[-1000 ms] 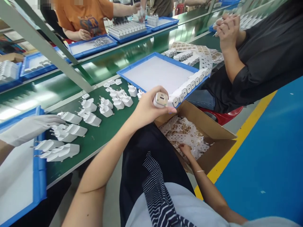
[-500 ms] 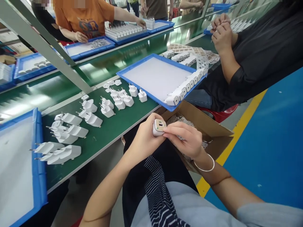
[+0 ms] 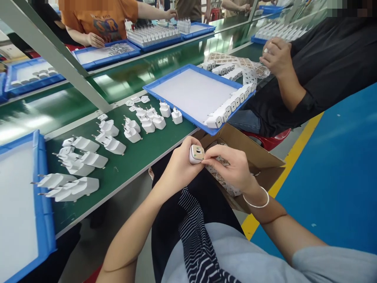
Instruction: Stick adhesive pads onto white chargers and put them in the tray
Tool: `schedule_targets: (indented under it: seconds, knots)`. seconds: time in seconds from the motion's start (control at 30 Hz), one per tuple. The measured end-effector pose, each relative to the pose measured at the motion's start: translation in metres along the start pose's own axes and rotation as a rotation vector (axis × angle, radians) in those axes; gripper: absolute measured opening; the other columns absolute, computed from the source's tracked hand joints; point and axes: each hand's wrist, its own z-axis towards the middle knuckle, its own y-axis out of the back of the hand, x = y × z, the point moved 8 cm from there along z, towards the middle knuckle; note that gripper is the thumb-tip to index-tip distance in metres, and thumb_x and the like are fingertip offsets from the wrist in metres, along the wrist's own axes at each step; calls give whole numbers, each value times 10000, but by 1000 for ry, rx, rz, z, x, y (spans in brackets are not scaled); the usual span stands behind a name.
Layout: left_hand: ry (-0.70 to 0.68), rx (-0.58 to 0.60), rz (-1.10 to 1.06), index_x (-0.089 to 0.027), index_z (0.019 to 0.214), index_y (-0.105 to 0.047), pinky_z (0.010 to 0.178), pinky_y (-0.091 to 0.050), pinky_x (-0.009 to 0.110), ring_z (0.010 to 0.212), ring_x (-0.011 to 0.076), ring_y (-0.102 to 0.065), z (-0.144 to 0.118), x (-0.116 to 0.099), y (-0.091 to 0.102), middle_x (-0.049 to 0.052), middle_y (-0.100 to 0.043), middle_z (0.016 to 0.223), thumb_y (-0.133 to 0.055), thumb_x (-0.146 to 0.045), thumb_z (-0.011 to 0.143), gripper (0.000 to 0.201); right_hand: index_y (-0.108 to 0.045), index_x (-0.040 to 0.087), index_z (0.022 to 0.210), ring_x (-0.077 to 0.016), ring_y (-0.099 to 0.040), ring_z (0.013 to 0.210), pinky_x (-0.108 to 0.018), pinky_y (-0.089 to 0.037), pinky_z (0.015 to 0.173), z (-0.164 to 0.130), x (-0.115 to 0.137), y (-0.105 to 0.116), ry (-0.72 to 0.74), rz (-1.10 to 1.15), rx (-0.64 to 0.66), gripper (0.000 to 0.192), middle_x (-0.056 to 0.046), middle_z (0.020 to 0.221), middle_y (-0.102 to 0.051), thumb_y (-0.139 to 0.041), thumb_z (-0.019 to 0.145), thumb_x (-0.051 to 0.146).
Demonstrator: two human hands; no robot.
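My left hand (image 3: 180, 164) is wrapped around a white charger (image 3: 193, 160), its port face turned up toward me. A tan film (image 3: 200, 149) with a cut-out around the ports covers that face. At the film's lower right corner, my right hand (image 3: 232, 164) pinches with thumb and forefinger; the fingertips hide the exact grip. On the green bench to the left stand several white plug chargers (image 3: 113, 144), their pins pointing up or leftward. A row of white chargers (image 3: 232, 105) lines the right side of a blue-rimmed tray (image 3: 173, 107) ahead.
Below my right hand is an open cardboard box (image 3: 265, 155) with film scraps inside. Another blue tray (image 3: 44, 192) sits at the near left. A co-worker in dark clothing (image 3: 324, 59) sits at the right. A slanted metal post (image 3: 63, 59) rises at the left.
The view has shifted slightly. My right fingertips stay at the film's corner, with the hand slightly turned. The charger remains in my left hand.
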Motion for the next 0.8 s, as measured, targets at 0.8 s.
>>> schedule_targets:
  seconds: [0.8]
  knots:
    - [-192, 336, -254, -187, 1057, -647, 924, -484, 329, 1029, 213, -609, 31, -3, -14, 76, -654, 1124, -832, -266, 780, 342, -683, 130, 735, -39, -448, 488, -146, -349, 448, -10, -88, -3, -977, 1064, 90, 170, 29, 589, -579, -832, 770, 203]
